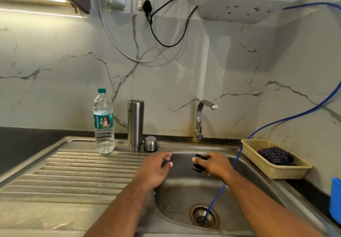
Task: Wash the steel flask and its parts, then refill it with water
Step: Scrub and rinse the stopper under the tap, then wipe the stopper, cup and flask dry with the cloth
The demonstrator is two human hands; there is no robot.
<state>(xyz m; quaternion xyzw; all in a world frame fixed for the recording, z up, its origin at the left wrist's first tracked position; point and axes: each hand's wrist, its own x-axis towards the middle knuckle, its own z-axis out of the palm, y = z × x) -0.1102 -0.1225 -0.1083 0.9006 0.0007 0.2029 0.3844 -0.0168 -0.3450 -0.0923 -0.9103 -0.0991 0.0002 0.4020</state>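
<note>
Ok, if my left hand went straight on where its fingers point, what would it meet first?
Likely the black stopper gripped in your right hand: your left hand points across the sink at it, nothing between. Depth is unclear.

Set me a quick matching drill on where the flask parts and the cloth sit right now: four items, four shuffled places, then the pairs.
Items:
1. steel flask body
2. steel cap
3. black stopper
4. checked cloth

Places:
A. in the beige basket
B. gripped in the right hand over the sink basin
C. upright beside the plastic bottle
D. mouth down, next to the flask body

Pairs: 1-C, 2-D, 3-B, 4-A
</note>
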